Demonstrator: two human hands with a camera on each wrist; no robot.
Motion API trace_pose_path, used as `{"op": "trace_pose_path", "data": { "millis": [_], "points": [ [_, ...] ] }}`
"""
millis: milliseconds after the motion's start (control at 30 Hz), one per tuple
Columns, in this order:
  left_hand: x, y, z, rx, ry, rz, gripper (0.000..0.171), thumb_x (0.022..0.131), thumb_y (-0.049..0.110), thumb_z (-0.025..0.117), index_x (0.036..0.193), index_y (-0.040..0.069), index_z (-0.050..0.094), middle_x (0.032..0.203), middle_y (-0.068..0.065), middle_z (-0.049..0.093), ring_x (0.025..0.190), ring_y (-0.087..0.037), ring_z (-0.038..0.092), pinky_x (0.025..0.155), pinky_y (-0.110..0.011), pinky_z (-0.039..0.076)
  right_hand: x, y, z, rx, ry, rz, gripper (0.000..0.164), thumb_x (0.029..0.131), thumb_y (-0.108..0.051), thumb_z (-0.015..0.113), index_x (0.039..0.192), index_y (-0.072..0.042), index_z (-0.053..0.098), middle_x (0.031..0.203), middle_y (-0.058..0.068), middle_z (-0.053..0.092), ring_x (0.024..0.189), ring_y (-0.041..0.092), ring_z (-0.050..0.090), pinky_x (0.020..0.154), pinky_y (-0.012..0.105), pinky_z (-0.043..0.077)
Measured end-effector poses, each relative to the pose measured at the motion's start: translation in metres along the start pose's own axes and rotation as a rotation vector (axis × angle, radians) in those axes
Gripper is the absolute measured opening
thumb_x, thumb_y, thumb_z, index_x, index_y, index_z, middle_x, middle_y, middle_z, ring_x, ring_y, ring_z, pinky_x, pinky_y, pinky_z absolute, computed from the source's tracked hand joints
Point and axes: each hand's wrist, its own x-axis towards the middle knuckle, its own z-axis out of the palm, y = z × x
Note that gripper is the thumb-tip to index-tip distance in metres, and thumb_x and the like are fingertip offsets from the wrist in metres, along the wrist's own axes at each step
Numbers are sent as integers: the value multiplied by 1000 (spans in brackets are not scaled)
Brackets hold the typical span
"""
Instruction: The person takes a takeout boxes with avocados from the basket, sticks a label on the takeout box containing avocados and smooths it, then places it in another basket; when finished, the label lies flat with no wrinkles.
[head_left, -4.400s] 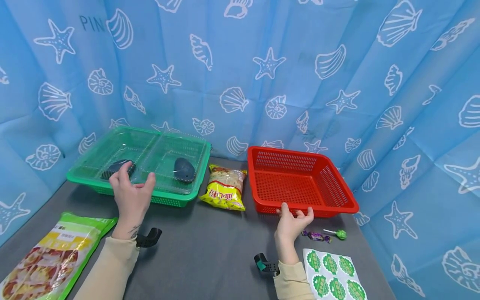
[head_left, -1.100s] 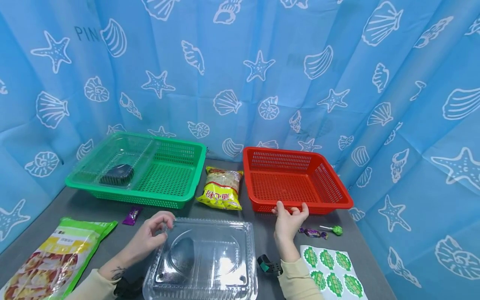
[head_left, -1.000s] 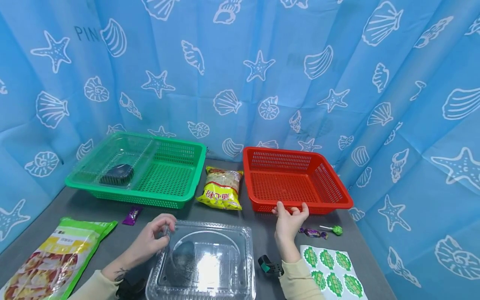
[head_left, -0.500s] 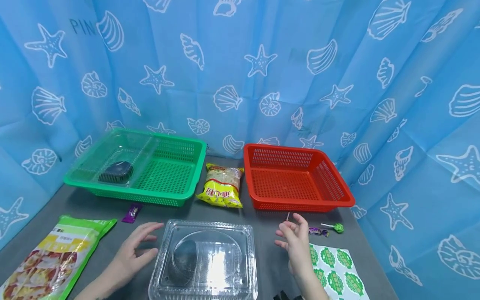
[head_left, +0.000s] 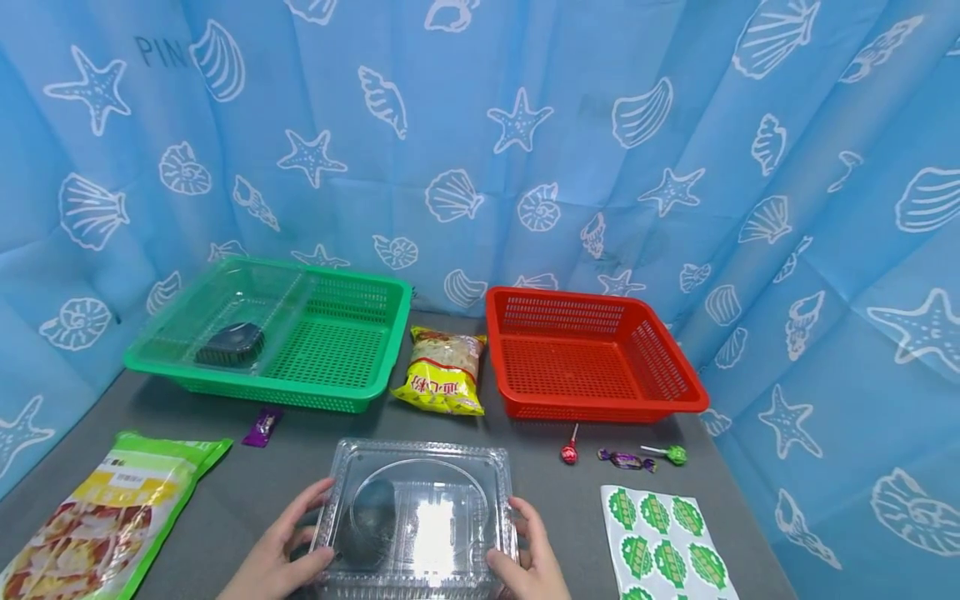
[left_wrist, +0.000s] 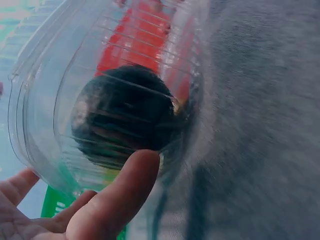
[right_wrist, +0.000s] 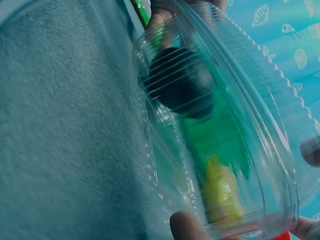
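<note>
A clear plastic clamshell box (head_left: 420, 508) sits at the front middle of the table, its lid down. Inside, toward its left, lies a dark, rounded, egg-shaped object (left_wrist: 125, 115). My left hand (head_left: 288, 546) holds the box's left side, thumb near the front corner and fingers along the edge. On the opposite side my right hand (head_left: 528, 554) grips it, thumb over the front right part. The right wrist view shows the dark object (right_wrist: 180, 80) through the ribbed wall, with a right fingertip (right_wrist: 186, 226) at the box's lower edge.
Behind stand a green basket (head_left: 360, 387), with another clear box (head_left: 262, 292) holding a dark object, and a red basket (head_left: 600, 408). A yellow food bag (head_left: 442, 375) lies between them. Candies, including a red lollipop (head_left: 569, 452), sticker sheet (head_left: 667, 542) and green bag (head_left: 112, 517) lie around.
The right-hand clear box has gone from the green basket to the table in front. My right hand has left the red basket's front edge for the box, uncovering the red lollipop.
</note>
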Motion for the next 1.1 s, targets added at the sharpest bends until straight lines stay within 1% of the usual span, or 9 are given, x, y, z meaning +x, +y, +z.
{"op": "trace_pose_path", "data": {
  "millis": [100, 167, 233, 367, 467, 567, 700, 867, 1100],
  "points": [
    [7, 2, 5, 30, 16, 85, 64, 83, 6, 54, 136, 7, 18, 128, -30, 24, 90, -12, 55, 66, -29, 49, 6, 1, -2, 23, 8, -62, 69, 79, -6, 55, 134, -6, 15, 112, 22, 39, 73, 20, 59, 48, 39, 51],
    [14, 5, 8, 22, 27, 94, 63, 83, 6, 55, 136, 9, 20, 128, -30, 25, 87, -12, 56, 63, -30, 50, 10, 0, -5, 7, 23, -74, 65, 80, -7, 54, 134, -7, 16, 109, 19, 42, 73, 18, 59, 47, 38, 50],
    [23, 6, 10, 11, 30, 96, 64, 83, 7, 55, 136, 11, 20, 128, -30, 24, 88, -17, 55, 60, -32, 50, 14, -2, -8, -11, 41, -87, 63, 81, -7, 52, 134, -7, 17, 110, 21, 43, 74, 19, 59, 48, 36, 51],
    [40, 4, 13, 50, 75, 77, 65, 81, 11, 59, 135, 21, 25, 128, -23, 31, 91, -25, 54, 62, -31, 49, 24, -7, -12, -24, 72, -54, 63, 82, -9, 51, 135, -11, 17, 114, 25, 41, 77, 23, 57, 52, 38, 51],
    [51, 4, 12, 65, 83, 64, 64, 80, 13, 59, 134, 26, 27, 128, -20, 32, 90, -26, 54, 60, -32, 49, 32, -9, -14, -30, 89, -38, 62, 83, -11, 51, 135, -14, 18, 113, 25, 41, 77, 22, 57, 53, 40, 51],
    [58, 6, 12, 62, 77, 57, 63, 81, 14, 59, 134, 26, 26, 128, -21, 32, 90, -25, 54, 61, -33, 48, 38, -10, -17, -41, 103, -31, 62, 83, -12, 51, 135, -16, 18, 112, 24, 41, 77, 21, 56, 54, 40, 51],
    [64, 7, 11, 49, 67, 61, 63, 82, 13, 57, 135, 25, 25, 128, -21, 31, 90, -26, 54, 62, -35, 47, 43, -12, -18, -46, 116, -35, 62, 82, -11, 51, 135, -17, 20, 112, 24, 41, 76, 20, 56, 52, 41, 51],
    [68, 7, 10, 50, 56, 69, 63, 83, 13, 56, 135, 24, 23, 127, -22, 31, 88, -26, 54, 62, -35, 47, 46, -14, -19, -61, 128, -38, 62, 82, -11, 52, 135, -18, 21, 112, 24, 42, 75, 19, 56, 52, 40, 51],
    [71, 7, 10, 62, 83, 82, 63, 82, 13, 57, 135, 24, 25, 126, -21, 33, 85, -25, 55, 62, -34, 47, 50, -15, -21, -85, 128, -35, 62, 82, -14, 52, 136, -17, 20, 115, 25, 40, 76, 19, 56, 53, 39, 52]
  ]
}}
